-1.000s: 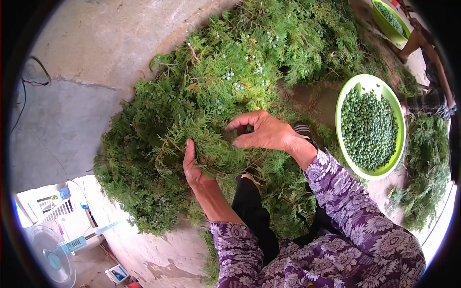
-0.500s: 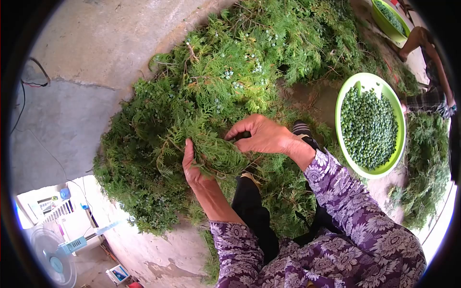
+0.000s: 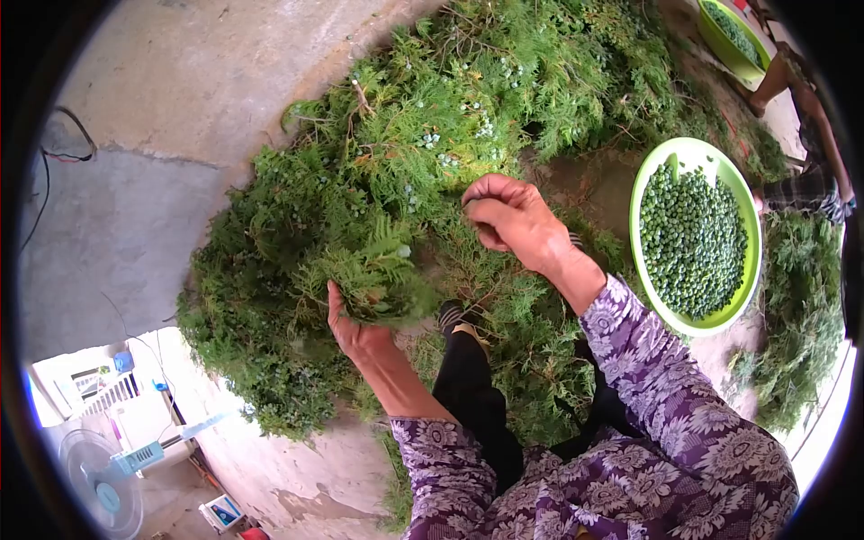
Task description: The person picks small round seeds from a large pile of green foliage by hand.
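Note:
My left hand (image 3: 356, 337) is closed around a leafy evergreen sprig (image 3: 367, 277), its thumb up along the near side. The sprig has flat, scaly green fronds, and its tip is smeared by motion. My right hand (image 3: 520, 225) is up and to the right of the sprig, apart from it. Its fingers are curled in a pinch, and whatever is between them is hidden. Behind both hands lies a large heap of cut evergreen branches (image 3: 396, 153), with pale bluish seed cones (image 3: 430, 140) among the leaves.
A lime-green basin (image 3: 638, 247) at right holds many small green cones (image 3: 691, 238). A second green basin (image 3: 731, 49) stands at upper right, near another person's arm (image 3: 814, 108). More branches (image 3: 792, 315) lie at far right. A fan (image 3: 106, 490) is at lower left.
My right hand has pulled away from the sprig, up and to the right, its fingers now curled tighter. My left hand, with the sprig, has shifted slightly left and down.

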{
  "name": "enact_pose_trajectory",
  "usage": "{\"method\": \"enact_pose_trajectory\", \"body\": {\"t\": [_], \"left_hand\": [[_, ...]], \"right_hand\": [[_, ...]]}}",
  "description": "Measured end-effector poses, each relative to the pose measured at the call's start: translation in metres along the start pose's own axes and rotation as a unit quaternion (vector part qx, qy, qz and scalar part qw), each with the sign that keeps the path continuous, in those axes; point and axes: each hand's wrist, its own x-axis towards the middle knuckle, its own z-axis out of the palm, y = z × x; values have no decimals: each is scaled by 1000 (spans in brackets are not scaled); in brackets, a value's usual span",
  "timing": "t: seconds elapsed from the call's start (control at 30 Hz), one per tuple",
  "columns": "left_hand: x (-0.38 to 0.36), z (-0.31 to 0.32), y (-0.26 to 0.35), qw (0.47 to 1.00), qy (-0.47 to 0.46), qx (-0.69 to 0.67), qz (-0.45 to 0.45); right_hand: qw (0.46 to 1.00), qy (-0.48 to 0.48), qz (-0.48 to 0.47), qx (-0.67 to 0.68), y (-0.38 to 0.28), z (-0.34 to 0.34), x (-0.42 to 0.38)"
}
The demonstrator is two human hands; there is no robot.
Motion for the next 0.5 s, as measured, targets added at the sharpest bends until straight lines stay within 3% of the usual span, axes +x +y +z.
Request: {"method": "enact_pose_trajectory", "body": {"t": [0.03,0.07,0.2,0.4,0.5], "left_hand": [[10,-12,1,997,62,45,35],[13,-15,-1,997,61,44,34],[9,-4,-6,999,25,-31,-17],[6,8,-14,998,58,-4,-26],[4,8,-19,999,-13,-11,-44]], "right_hand": [[996,-19,58,70,-3,-2,1],[983,-38,116,139,-5,-3,0],[959,-112,170,199,5,5,0],[969,-166,163,88,4,18,-4],[972,-164,154,74,4,20,-5]]}}
